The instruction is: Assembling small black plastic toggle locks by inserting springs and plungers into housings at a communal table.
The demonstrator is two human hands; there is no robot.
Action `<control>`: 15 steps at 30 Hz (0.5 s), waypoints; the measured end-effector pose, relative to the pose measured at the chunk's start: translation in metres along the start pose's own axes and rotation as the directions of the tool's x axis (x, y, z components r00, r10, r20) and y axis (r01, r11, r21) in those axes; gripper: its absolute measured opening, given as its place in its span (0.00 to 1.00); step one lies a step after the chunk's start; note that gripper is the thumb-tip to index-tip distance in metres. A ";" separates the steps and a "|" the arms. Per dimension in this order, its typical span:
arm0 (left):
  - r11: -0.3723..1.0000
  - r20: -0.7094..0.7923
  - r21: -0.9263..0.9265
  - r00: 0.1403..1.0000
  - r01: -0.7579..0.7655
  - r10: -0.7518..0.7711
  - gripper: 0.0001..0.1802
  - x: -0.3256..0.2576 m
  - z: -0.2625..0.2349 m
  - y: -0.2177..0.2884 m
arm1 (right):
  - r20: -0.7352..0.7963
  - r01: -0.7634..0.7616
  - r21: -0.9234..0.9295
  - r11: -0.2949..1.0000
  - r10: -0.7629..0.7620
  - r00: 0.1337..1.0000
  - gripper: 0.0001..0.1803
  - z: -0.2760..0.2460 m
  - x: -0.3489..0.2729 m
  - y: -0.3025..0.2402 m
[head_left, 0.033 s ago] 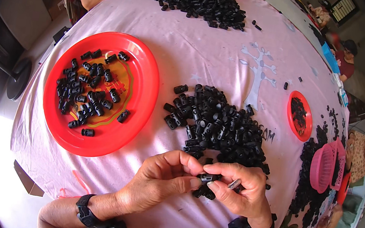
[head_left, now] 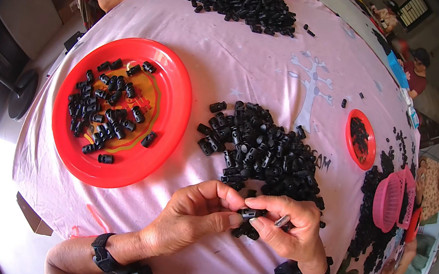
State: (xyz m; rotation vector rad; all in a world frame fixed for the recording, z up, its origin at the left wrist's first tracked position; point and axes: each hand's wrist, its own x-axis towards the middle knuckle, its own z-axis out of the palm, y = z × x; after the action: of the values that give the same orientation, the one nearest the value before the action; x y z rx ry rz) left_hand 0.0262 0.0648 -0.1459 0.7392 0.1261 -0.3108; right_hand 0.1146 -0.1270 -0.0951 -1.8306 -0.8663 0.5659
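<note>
A small black plastic cylindrical piece (head_left: pixel 249 214) sits pinched between both hands, just below the pile of matching black plastic pieces (head_left: pixel 262 151) on the pale pink tablecloth (head_left: pixel 231 54). The left hand (head_left: pixel 194 217) closes thumb and forefinger on its left end; the right hand (head_left: pixel 288 228) grips its right end, with a thin grey metal pin (head_left: pixel 282 221) lying against that hand's fingers. A large round red plastic plate (head_left: pixel 176 103) holding more pieces lies to the left.

Blue flat pack, perhaps a package (head_left: pixel 399 70), at table's far right edge
</note>
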 end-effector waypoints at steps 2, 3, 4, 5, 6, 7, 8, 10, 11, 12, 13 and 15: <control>1.000 -0.004 0.006 1.000 -0.015 0.015 0.12 0.004 0.001 -0.002 | 0.004 0.017 -0.013 1.000 -0.017 1.000 0.18 -0.001 0.002 0.002; 1.000 -0.008 0.012 1.000 -0.025 0.025 0.11 0.005 0.001 -0.002 | 0.005 0.031 -0.024 0.999 -0.031 1.000 0.18 -0.001 0.004 0.003; 1.000 -0.010 0.010 1.000 -0.025 0.025 0.11 0.004 0.001 -0.002 | 0.007 0.030 -0.024 0.999 -0.030 1.000 0.18 0.000 0.004 0.003; 0.999 0.000 0.042 1.000 0.008 -0.008 0.10 0.004 0.001 -0.001 | 0.016 0.029 -0.009 1.000 -0.029 0.999 0.18 0.000 0.003 0.001; 0.996 0.008 0.075 0.999 0.041 -0.042 0.09 0.004 0.001 -0.001 | 0.024 0.028 0.005 1.000 -0.028 0.999 0.18 0.001 0.003 0.000; 0.996 0.006 0.074 0.999 0.040 -0.041 0.09 0.003 0.002 0.002 | 0.027 0.028 0.006 1.000 -0.028 0.999 0.18 0.002 0.003 0.001; 0.992 0.001 0.062 0.994 0.109 -0.109 0.10 0.003 0.002 0.005 | -0.003 0.038 0.048 0.998 -0.037 0.999 0.18 0.004 0.002 0.003; 0.983 -0.002 0.048 0.984 0.176 -0.177 0.12 0.002 0.001 0.005 | -0.032 0.046 0.088 0.995 -0.043 0.999 0.18 0.004 0.002 0.005; 0.979 0.015 0.006 0.979 0.201 -0.201 0.13 0.002 0.000 0.003 | -0.016 0.043 0.082 0.996 -0.041 0.999 0.17 0.003 0.001 0.005; 0.973 0.034 -0.036 0.974 0.227 -0.226 0.14 0.002 -0.001 0.001 | 0.000 0.039 0.077 0.996 -0.039 0.999 0.16 0.002 0.000 0.005; 0.973 0.033 -0.037 0.973 0.228 -0.226 0.14 0.002 -0.002 0.000 | 0.001 0.037 0.077 0.996 -0.037 0.999 0.16 0.002 0.000 0.006; 0.960 0.072 -0.096 0.964 0.261 -0.255 0.14 0.003 -0.003 -0.001 | -0.006 0.023 0.075 0.997 -0.023 1.000 0.16 0.001 -0.001 0.008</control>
State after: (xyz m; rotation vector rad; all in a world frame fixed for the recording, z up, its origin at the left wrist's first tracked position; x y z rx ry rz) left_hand 0.0286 0.0650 -0.1495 0.6088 0.1829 -0.5709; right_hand 0.1159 -0.1287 -0.1025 -1.7515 -0.8505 0.5714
